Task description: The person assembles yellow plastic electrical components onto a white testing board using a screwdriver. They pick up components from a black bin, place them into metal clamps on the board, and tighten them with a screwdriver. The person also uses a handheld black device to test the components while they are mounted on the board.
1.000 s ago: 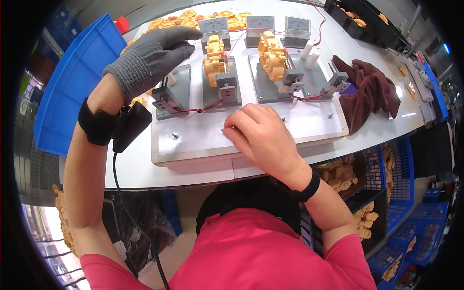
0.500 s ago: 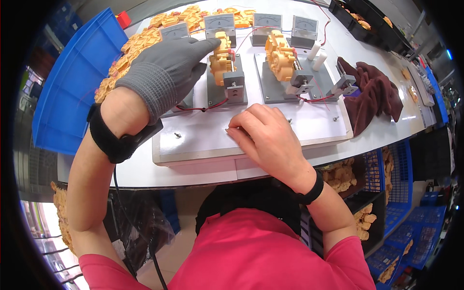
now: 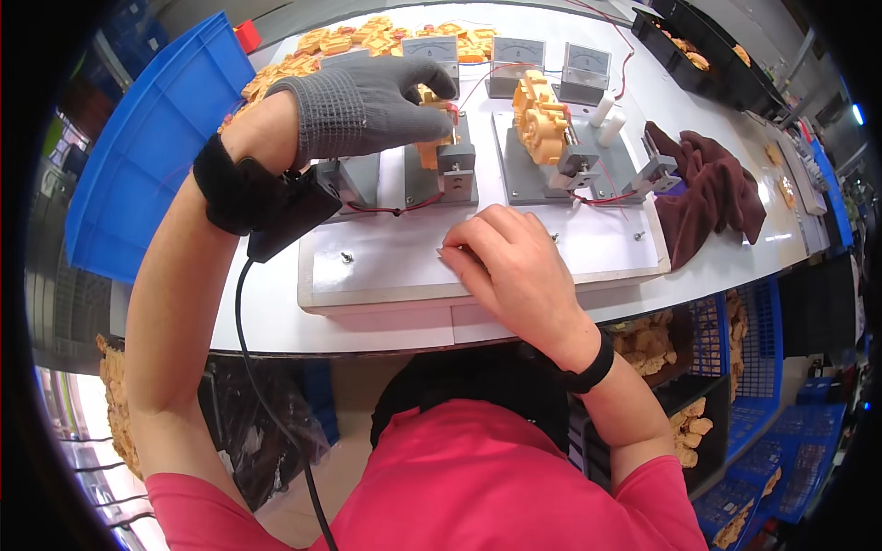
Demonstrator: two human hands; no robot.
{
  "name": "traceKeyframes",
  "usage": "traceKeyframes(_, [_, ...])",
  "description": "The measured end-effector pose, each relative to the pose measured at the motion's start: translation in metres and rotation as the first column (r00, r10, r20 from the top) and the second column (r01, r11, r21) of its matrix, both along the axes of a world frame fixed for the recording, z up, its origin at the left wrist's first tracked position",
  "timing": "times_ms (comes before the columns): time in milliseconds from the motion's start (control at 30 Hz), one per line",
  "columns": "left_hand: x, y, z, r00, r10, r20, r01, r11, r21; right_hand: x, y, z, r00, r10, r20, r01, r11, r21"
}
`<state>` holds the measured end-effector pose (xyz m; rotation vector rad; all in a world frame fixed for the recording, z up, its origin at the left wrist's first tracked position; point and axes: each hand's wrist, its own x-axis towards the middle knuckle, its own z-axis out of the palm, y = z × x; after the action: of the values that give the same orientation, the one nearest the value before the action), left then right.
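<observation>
My left hand, in a grey knit glove, is closed around a yellow plastic gearbox on the left grey test fixture. The glove hides most of that gearbox. A second yellow gearbox sits upright in the fixture to the right, apart from both hands. My bare right hand rests on the front of the white board, fingers curled and thumb close to the index finger. Whatever may be between those fingers is hidden.
Analog panel meters stand behind the fixtures. Many yellow parts lie heaped at the back left, beside a blue bin. A dark brown cloth lies at the right. Red wires run along the fixtures.
My left hand has shifted right and turned, its fingers now curling round the left gearbox. The right hand stays on the board. The whole view has shifted slightly.
</observation>
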<state>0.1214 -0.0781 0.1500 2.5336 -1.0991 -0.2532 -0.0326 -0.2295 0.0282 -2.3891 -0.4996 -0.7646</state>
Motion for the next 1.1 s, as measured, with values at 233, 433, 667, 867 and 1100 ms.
traceKeyframes(233, [-0.006, -0.001, -0.006, 0.992, 0.032, 0.121, -0.034, 0.999, 0.015, -0.002, 0.001, 0.002, 0.997, 0.035, -0.07, -0.031, 0.998, 0.052])
traceKeyframes(433, [-0.004, 0.0, -0.005, 0.996, 0.014, 0.088, -0.013, 1.0, -0.005, -0.002, -0.002, 0.004, 0.984, 0.082, -0.157, -0.058, 0.986, 0.155])
traceKeyframes(667, [-0.013, 0.012, 0.006, 1.0, 0.022, 0.006, -0.021, 0.989, -0.144, -0.002, -0.006, 0.005, 0.984, 0.084, -0.157, -0.068, 0.992, 0.103])
traceKeyframes(867, [-0.037, 0.034, 0.014, 0.995, 0.097, 0.028, -0.085, 0.954, -0.288, -0.003, -0.004, 0.008, 0.989, 0.078, -0.127, -0.069, 0.995, 0.074])
traceKeyframes(1100, [-0.074, 0.077, -0.017, 0.934, 0.352, 0.055, -0.239, 0.733, -0.637, -0.002, -0.006, 0.0, 0.996, 0.041, -0.08, -0.031, 0.993, 0.117])
